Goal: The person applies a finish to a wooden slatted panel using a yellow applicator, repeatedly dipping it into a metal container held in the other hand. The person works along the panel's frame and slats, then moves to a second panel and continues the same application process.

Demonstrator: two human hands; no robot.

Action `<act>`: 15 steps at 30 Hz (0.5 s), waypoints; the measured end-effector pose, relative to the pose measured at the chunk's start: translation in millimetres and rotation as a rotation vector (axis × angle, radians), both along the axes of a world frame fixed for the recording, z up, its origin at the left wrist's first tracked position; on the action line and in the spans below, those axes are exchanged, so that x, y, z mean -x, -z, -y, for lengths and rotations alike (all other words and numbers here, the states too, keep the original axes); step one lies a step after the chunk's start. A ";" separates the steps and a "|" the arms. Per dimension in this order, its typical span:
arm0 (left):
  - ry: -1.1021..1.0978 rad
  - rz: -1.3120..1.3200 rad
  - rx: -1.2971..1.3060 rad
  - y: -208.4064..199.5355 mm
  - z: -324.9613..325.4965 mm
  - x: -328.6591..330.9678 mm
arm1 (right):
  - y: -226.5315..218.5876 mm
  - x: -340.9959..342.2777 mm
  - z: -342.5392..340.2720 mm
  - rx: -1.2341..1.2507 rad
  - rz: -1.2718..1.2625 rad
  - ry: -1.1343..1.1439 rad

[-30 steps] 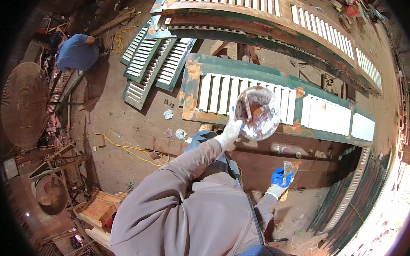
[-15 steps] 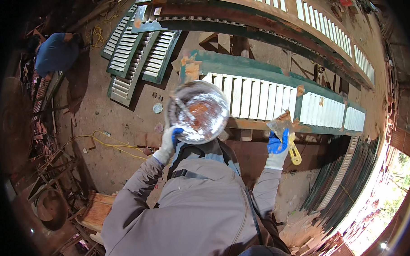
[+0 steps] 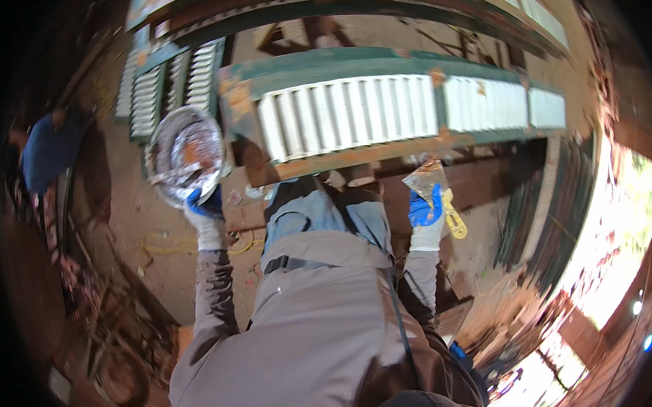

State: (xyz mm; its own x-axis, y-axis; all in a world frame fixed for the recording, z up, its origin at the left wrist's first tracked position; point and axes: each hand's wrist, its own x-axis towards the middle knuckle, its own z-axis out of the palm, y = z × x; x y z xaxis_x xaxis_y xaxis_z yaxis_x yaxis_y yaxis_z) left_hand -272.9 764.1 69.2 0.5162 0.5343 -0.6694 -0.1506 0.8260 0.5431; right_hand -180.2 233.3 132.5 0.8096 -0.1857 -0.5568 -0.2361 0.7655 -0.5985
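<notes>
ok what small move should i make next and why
Probably bring the bowl in your left hand toward the scraper in your right hand: they are held wide apart, and the brown stuff in the bowl seems out of the scraper's reach.

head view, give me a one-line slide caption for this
Gloved left hand holding a round container, gloved right hand a yellow-handled scraper, near a green-framed louvered panel.

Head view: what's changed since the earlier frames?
The left hand has swung the round container leftward, from over the louvred panel to beyond its left end. The right hand has brought the scraper forward, nearer the panel. Nothing taken or let go; both still held.
</notes>
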 end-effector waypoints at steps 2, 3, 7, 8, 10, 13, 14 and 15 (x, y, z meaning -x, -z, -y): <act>0.062 0.059 -0.005 3.5 20.1 -22.9 | 7.4 14.6 33.4 0.089 -0.051 0.050; 0.078 0.051 -0.058 9.2 30.7 -28.1 | 9.8 17.1 47.9 0.104 -0.067 0.053; 0.155 0.058 -0.149 27.7 103.2 -88.9 | 35.1 31.2 117.6 -0.020 -0.028 0.153; 0.188 0.058 -0.166 20.7 135.0 -106.5 | 42.2 33.5 139.0 0.000 -0.039 0.179; 0.190 0.075 -0.070 8.8 197.5 -141.2 | 52.3 27.3 182.7 0.067 -0.048 0.220; 0.432 0.141 -0.360 37.1 277.3 -179.2 | 58.3 4.1 246.0 0.247 -0.067 0.272; 0.451 0.160 -0.331 37.9 307.1 -198.2 | 63.1 -6.7 271.6 0.288 -0.078 0.304; 0.298 0.222 0.092 21.8 350.1 -222.4 | 70.2 -14.5 297.9 0.331 -0.097 0.342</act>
State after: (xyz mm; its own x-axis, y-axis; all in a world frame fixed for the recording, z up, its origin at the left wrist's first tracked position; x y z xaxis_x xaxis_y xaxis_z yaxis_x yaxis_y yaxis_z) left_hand -50.5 414.0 47.5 0.7779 0.2816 -0.5618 -0.0022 0.8952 0.4457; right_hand -165.7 -64.5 62.3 0.6183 -0.6121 -0.4930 -0.0705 0.5815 -0.8105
